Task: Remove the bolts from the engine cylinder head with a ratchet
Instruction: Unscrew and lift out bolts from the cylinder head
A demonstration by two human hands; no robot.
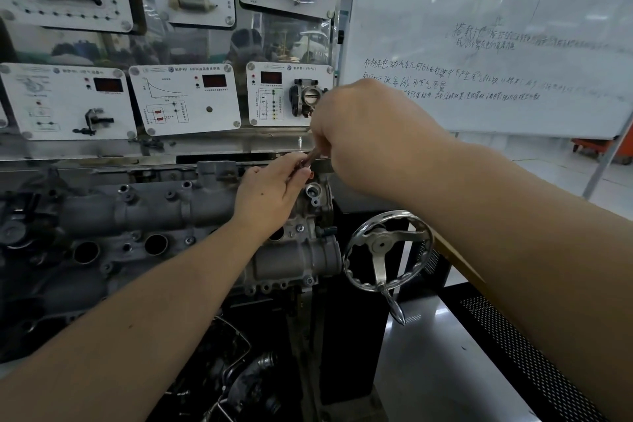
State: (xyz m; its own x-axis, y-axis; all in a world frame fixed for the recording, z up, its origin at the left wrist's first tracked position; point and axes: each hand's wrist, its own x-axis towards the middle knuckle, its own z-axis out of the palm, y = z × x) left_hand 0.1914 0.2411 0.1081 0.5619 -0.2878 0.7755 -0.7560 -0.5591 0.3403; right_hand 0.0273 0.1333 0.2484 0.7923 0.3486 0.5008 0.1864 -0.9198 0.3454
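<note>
With the right hand (370, 134) curled around the ratchet (310, 158) and the left hand (270, 192) pinching its lower end at the far right corner of the head (164, 216), the tool slants up-right from the bolt, so off-axis pull could slip it.

Whiteboard (486, 44): handwritten Chinese lines, mostly illegible. Display panels (186, 98): small printed Chinese headings with a round logo, too blurred to read.
</note>
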